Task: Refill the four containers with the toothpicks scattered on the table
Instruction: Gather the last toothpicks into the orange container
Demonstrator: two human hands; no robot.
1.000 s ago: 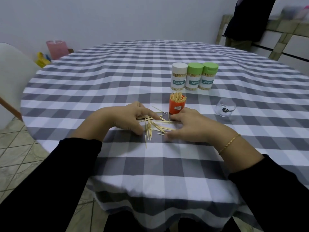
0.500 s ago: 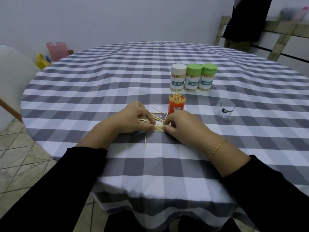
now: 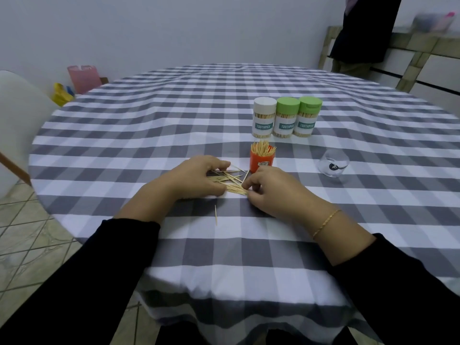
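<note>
A small heap of loose toothpicks (image 3: 230, 180) lies on the checked tablecloth between my hands. My left hand (image 3: 196, 176) rests on the heap's left side, fingers curled over some of the sticks. My right hand (image 3: 270, 189) pinches a bunch of toothpicks at the heap's near right edge. Just behind the heap stands an open orange container (image 3: 262, 161) with toothpicks standing upright in it. Farther back, three capped containers stand in a row: one with a white lid (image 3: 264, 118) and two with green lids (image 3: 286, 118) (image 3: 307, 117). One stray toothpick (image 3: 215, 214) lies nearer me.
A clear round lid (image 3: 334, 166) lies on the cloth to the right of the orange container. The round table (image 3: 174, 115) drops off close to me. A white chair (image 3: 17, 115) stands at the left. A person in dark clothes (image 3: 361, 33) stands at the back right.
Both hands have drawn together and swept the scattered toothpicks into a tighter heap. My right hand went from lying flat to pinching a bunch. One toothpick was left behind nearer me.
</note>
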